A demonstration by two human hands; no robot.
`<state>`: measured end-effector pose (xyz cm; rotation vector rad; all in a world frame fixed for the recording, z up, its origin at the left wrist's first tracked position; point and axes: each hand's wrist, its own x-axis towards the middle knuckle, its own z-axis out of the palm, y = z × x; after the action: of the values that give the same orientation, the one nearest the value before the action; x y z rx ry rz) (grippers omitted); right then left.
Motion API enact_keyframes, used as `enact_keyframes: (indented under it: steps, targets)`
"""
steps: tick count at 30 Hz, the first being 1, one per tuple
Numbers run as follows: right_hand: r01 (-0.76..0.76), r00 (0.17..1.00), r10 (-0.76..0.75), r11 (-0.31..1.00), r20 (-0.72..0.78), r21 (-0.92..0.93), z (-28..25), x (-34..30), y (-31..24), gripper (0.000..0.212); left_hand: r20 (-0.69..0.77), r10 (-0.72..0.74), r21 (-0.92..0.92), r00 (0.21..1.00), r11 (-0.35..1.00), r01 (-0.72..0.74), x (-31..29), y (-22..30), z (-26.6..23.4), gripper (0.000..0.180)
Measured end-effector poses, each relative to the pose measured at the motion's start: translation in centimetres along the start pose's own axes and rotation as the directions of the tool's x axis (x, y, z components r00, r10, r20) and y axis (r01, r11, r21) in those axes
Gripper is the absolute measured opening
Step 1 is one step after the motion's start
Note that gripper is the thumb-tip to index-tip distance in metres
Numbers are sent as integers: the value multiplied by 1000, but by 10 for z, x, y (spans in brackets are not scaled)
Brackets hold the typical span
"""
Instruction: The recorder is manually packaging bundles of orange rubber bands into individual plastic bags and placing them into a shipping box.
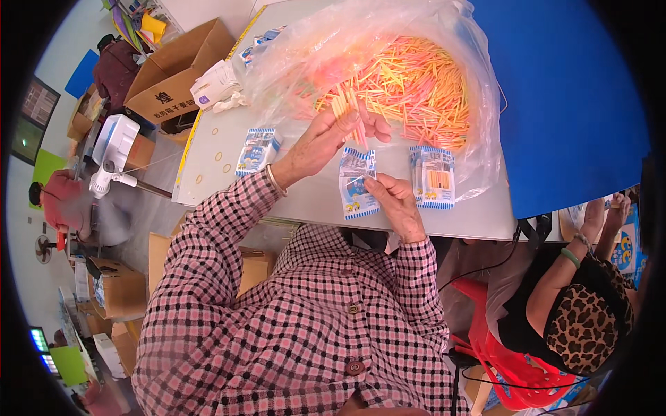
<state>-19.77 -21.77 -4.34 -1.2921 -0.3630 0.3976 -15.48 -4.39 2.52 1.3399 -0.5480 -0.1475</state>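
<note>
Pinching a small bundle of thin sticks (343,104) in the left hand (327,139), over the near part of the bench (298,199), just in front of the big loose pile (433,87). Sticks are straight, slim, pale yellow to pink, roughly parallel, tilted with the lower ends toward the upper edge of a small packet (352,194). Can't tell if the ends are inside the packet or only beside it.

Packet: flat pouch, white and blue print, striped edges, yellow figures near the bottom. Right hand grasps its right side, thumb on the front face; right hand (401,208) sits lower than the left.

Left forearm comes in from the lower left, bracelet (275,180) at the wrist, fingers curled around the sticks, outer fingers pointing right. Right forearm comes up from below, wrist bent so fingers point up-left.

Pile lies in an opened clear plastic bag (485,132), same pink and yellow mix. Filled packet (435,179) lies right of the right hand, sticks showing through its window. Another packet stack (257,152) lies left of the left hand.
</note>
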Motion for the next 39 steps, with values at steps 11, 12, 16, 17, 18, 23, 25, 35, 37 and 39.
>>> enact_keyframes:
  steps: [11, 12, 16, 17, 18, 23, 25, 35, 37, 39]
  targets:
    - [29, 999, -24, 992, 40, -123, -8, 1, 8, 20, 243, -85, 159, 966, 986, 47, -4, 7, -15, 28]
    - [33, 999, -27, 989, 41, -142, -8, 1, 7, 20, 249, -100, 170, 963, 984, 58, -5, 8, -15, 28]
    - [46, 999, -40, 981, 33, -190, -7, 0, 6, 20, 253, -245, 254, 936, 950, 180, -8, 14, -10, 27]
    - [52, 998, -47, 977, 28, -205, -7, 0, 6, 20, 252, -246, 252, 936, 950, 182, -8, 12, -10, 27]
    - [51, 998, -46, 977, 29, -205, -7, 0, 6, 20, 252, -235, 254, 939, 952, 170, -9, 12, -9, 27]
    - [30, 999, -32, 975, -6, -222, -5, -3, 0, 21, 231, -166, 196, 959, 973, 121, -8, 3, -8, 28]
    - [-9, 997, -7, 982, -80, -186, -2, -4, -6, 23, 222, -144, 165, 964, 980, 108, -8, 3, -8, 29]
    - [-4, 990, -28, 974, -135, -228, -1, -4, -6, 29, 203, -120, 100, 972, 990, 101, -13, 3, -11, 24]
    - [9, 991, -39, 975, -131, -224, -1, -4, -5, 29, 202, -131, 101, 971, 989, 112, -14, 7, -10, 24]
    - [20, 991, -47, 978, -123, -209, -2, -4, -3, 28, 225, -120, 115, 967, 989, 95, -14, 10, -9, 27]
